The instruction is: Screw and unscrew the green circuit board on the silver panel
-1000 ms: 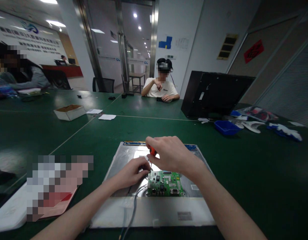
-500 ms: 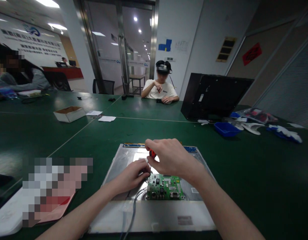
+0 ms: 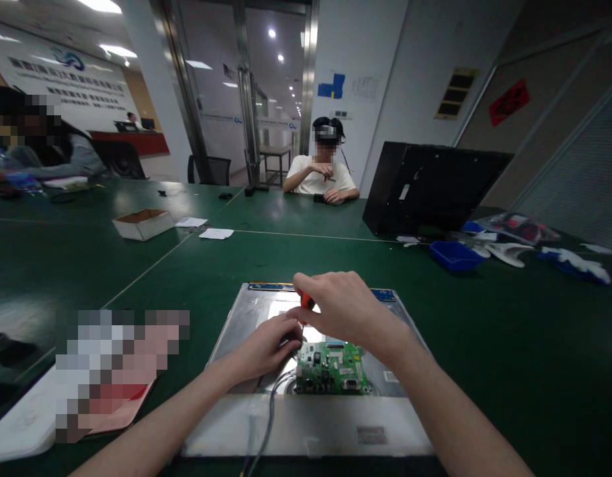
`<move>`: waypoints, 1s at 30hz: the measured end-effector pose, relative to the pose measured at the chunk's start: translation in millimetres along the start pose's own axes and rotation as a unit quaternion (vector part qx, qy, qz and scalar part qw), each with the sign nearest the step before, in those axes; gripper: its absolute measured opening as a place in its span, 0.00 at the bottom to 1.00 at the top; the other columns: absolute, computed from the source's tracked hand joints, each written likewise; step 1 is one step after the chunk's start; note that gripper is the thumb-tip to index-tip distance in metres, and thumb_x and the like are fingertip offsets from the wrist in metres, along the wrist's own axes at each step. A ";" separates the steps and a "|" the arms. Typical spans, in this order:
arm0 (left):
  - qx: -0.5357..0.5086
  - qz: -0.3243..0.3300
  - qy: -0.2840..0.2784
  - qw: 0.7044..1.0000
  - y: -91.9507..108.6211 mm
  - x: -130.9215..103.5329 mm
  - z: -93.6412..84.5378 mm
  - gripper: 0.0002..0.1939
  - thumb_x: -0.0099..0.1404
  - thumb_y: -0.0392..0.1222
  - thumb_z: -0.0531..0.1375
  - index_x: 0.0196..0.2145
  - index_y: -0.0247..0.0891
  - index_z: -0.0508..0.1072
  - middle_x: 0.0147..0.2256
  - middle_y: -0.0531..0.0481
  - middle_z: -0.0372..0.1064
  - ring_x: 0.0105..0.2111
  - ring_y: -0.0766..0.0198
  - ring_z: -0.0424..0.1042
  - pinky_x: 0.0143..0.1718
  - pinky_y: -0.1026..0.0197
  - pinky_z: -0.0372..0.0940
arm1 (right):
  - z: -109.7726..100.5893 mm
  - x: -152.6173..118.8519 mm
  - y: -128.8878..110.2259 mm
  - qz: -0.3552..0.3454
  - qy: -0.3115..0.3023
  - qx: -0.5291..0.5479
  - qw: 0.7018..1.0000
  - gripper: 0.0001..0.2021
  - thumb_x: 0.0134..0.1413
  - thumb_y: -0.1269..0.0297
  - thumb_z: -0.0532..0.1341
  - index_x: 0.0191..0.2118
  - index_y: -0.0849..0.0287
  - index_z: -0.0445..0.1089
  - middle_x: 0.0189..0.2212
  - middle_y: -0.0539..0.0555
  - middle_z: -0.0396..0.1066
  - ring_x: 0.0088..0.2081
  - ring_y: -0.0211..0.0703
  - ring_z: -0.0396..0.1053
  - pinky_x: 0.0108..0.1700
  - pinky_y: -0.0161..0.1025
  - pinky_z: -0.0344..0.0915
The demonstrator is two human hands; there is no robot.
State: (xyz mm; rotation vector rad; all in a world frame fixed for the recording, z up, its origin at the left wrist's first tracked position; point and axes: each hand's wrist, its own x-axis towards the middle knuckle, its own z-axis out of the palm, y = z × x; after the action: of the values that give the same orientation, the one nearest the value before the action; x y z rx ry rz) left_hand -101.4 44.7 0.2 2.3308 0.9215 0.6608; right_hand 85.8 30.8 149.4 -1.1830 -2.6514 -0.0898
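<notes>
A silver display panel lies flat on the green table in front of me. On its back sits a green circuit board, with grey cables leaving its left side. My right hand grips the red-orange handle of a screwdriver above the board's upper left corner. The screwdriver's thin shaft points down; its tip is hidden by fingers. My left hand is closed beside the shaft at that corner, thumb and fingertips pinched together. Whatever lies between them is too small to make out.
Left of the panel lie a white slab and a pink item, partly blurred. Further off are a white open box, papers, a blue tray, gloves and a black monitor casing. A person sits opposite.
The view has shifted slightly. Both my hands stay at the same board corner, the right one rotated a little around the screwdriver handle. The person opposite has lowered a raised hand slightly.
</notes>
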 end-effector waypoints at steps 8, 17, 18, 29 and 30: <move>-0.010 0.020 0.000 1.000 0.6 0.4 -0.2 0.06 0.66 0.34 0.54 0.40 0.38 0.69 0.41 0.47 0.68 0.39 0.58 0.66 0.41 0.57 0.62 | 1.0 -1.6 1.1 -0.013 0.006 0.012 1.000 0.07 0.54 0.64 0.59 0.38 0.57 0.62 0.31 0.50 0.73 0.28 0.37 0.65 0.25 0.37 0.43; 0.017 0.009 -0.004 1.000 2.9 1.1 -1.3 0.05 0.67 0.36 0.54 0.40 0.38 0.68 0.39 0.46 0.67 0.38 0.58 0.66 0.40 0.57 0.62 | 2.3 0.7 0.7 -0.002 0.019 -0.021 1.000 0.05 0.56 0.64 0.57 0.38 0.57 0.63 0.30 0.49 0.72 0.26 0.36 0.62 0.24 0.38 0.42; 0.016 0.010 -0.004 1.000 2.6 1.2 -1.0 0.05 0.67 0.36 0.54 0.40 0.38 0.68 0.39 0.46 0.67 0.38 0.58 0.66 0.40 0.56 0.62 | 2.0 0.5 0.4 0.000 0.018 -0.020 1.000 0.05 0.56 0.64 0.57 0.38 0.57 0.63 0.30 0.49 0.72 0.26 0.36 0.62 0.24 0.38 0.42; 0.008 0.010 -0.009 1.000 1.7 0.9 -0.4 0.06 0.67 0.36 0.54 0.42 0.38 0.68 0.40 0.45 0.68 0.39 0.57 0.65 0.42 0.55 0.63 | 1.6 -0.9 1.2 -0.013 0.015 -0.003 1.000 0.05 0.54 0.66 0.56 0.38 0.57 0.62 0.31 0.50 0.72 0.27 0.36 0.63 0.25 0.38 0.42; 0.005 0.009 -0.008 1.000 1.5 1.0 -0.1 0.06 0.67 0.36 0.54 0.42 0.38 0.68 0.40 0.45 0.68 0.39 0.57 0.66 0.42 0.55 0.63 | 1.2 -1.3 1.0 -0.015 0.015 -0.001 1.000 0.05 0.54 0.66 0.56 0.38 0.57 0.62 0.31 0.50 0.72 0.27 0.37 0.63 0.25 0.38 0.42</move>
State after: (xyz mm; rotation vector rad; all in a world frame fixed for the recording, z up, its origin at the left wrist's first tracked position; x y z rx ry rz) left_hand -100.1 44.5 1.5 2.3525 0.8994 0.6466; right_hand 87.1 30.8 147.9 -1.1323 -2.6441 -0.1151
